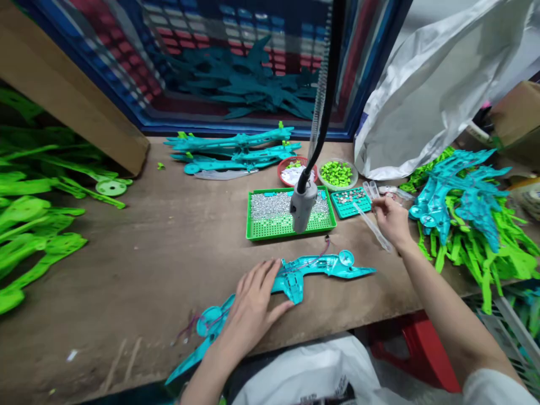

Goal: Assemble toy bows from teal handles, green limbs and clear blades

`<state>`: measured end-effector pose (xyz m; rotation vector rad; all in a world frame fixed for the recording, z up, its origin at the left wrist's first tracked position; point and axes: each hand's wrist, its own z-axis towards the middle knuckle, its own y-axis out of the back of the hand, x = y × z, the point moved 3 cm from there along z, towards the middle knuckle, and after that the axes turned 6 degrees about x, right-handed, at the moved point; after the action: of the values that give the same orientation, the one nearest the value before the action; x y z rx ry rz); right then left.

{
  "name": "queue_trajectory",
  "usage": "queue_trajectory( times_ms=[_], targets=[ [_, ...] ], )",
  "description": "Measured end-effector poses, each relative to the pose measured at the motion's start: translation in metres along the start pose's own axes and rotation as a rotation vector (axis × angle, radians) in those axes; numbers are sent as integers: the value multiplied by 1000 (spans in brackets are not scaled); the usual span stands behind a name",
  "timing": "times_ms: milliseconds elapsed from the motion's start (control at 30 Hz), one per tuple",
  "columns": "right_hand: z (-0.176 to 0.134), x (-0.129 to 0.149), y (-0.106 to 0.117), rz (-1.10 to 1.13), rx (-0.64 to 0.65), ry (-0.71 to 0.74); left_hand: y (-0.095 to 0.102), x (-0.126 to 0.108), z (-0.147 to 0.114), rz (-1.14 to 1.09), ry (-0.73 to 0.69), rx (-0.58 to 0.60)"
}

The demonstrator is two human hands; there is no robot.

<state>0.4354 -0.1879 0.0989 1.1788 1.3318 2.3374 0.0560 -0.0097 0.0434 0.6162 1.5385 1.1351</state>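
A long turquoise plastic shell piece (320,264) lies bent across the front of the table, with thin reddish wires along it and round discs near both ends. My left hand (255,304) rests over its middle, fingers along the far edge and thumb at the near edge, holding it down. To the right, my right hand (391,220) has its fingers pinched together beside clear plastic strips (373,225). What is between those fingertips is too small to make out. Just left of it sits a small turquoise tray (350,212) of small round metal pieces.
A screwdriver (302,208) hangs on a coiled cord over a green tray of screws (291,233). Behind stand bowls of green bits (337,173) and white bits (291,175). Turquoise shells (240,149) lie at the back; green parts (34,225) pile left, mixed parts (464,208) right.
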Motion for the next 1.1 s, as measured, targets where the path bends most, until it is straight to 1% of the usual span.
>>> queue_trajectory(
  times_ms=[33,67,133,233,333,533,667,800,933,1033,1100],
  targets=[
    [16,-13,-4,-77,23,36,-5,-1,3,1,3,0],
    [28,-23,-10,-107,51,61,-9,-1,5,-4,8,3],
    [45,-34,-24,-130,129,113,-12,1,6,-18,18,20],
    [56,-40,-42,-148,205,158,-12,4,5,-32,15,50],
    [59,-42,-50,-185,216,153,-12,5,4,-26,-4,46],
    [65,-36,-54,-275,123,49,-13,6,7,-42,-19,60],
    [70,-30,-61,-309,138,-11,-8,2,7,-61,-9,75],
    [79,-32,-67,-319,137,-69,-4,-2,8,-78,-5,89],
    [89,-29,-65,-331,118,-85,-3,-3,10,-97,5,77],
    [80,-10,-53,-289,95,-83,-2,-5,10,-94,1,47],
    [57,14,-41,-160,77,-55,-2,-8,8,-74,-6,31]
  ],
)
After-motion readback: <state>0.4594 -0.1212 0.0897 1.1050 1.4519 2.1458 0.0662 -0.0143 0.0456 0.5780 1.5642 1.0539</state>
